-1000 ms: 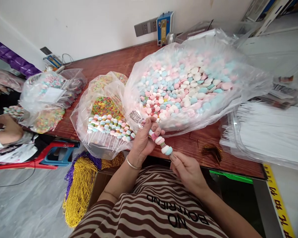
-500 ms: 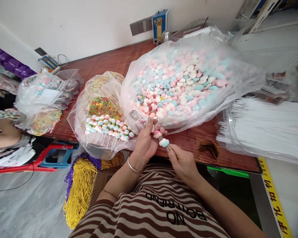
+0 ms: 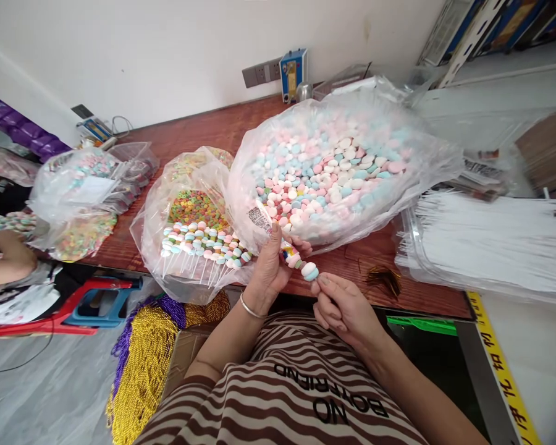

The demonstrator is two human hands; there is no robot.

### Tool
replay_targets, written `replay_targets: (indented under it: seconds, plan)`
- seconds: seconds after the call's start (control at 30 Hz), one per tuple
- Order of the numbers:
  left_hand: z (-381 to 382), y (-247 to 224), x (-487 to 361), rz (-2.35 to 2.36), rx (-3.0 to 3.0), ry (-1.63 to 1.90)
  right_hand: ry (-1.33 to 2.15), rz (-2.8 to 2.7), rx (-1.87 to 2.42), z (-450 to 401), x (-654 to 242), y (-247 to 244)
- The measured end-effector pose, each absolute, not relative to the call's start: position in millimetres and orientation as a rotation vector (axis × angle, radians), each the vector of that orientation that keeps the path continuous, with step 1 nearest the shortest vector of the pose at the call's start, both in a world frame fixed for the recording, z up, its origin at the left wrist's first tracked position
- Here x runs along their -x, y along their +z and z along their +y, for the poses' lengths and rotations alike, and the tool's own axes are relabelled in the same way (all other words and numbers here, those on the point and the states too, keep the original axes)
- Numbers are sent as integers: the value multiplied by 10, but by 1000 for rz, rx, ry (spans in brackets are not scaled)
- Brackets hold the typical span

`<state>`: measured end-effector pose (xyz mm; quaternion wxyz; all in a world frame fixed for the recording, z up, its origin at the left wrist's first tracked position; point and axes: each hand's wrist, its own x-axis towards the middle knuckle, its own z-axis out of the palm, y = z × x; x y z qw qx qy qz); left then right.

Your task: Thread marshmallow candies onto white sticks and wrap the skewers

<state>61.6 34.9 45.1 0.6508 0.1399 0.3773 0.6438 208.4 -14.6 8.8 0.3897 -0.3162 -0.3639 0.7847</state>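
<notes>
My left hand is closed around a narrow clear bag with black print and a colourful patch. A candy skewer runs into its mouth, with pale blue, white and pink sweets showing. The thumb and fingers of my right hand pinch the skewer's lower end; the stick itself is mostly hidden. Just left of my left hand, several finished candy skewers lie in rows on an open bag of small ring candies. Beyond my hands lies a big bag of pastel round candies.
White sticks fill a clear tray at the right. Gold twist ties lie near the table's front edge. Gold and purple beads hang below. Another person's arm is at the far left, beside more candy bags.
The skewer's lowest sweets have turned and moved slightly down and right with my right hand. More of the bag's colourful print shows. The whole view has shifted a little.
</notes>
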Motion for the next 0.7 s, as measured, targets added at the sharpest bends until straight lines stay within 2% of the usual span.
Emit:
replay_targets:
  seconds: [0.13, 0.3, 0.4, 0.47, 0.63, 0.7]
  plan:
    - [274, 540, -583, 752, -316, 1417, 2216, -597, 645, -139, -2096, 102]
    - [187, 600, -539, 566, -438, 1381, 2238, -535, 606, -163, -2075, 124]
    - [174, 568, -566, 640, -439, 1378, 2132, -650, 646, -191, -2050, 119]
    - [170, 541, -614, 717, -410, 1394, 1878, -894, 775, -197, -2047, 78]
    - [150, 486, -798, 830, -361, 1466, 574, -1718, 1027, -111, -2074, -99]
    - [137, 460, -863, 854, -338, 1479, 307, -1810, 1000, -66, -2072, -128]
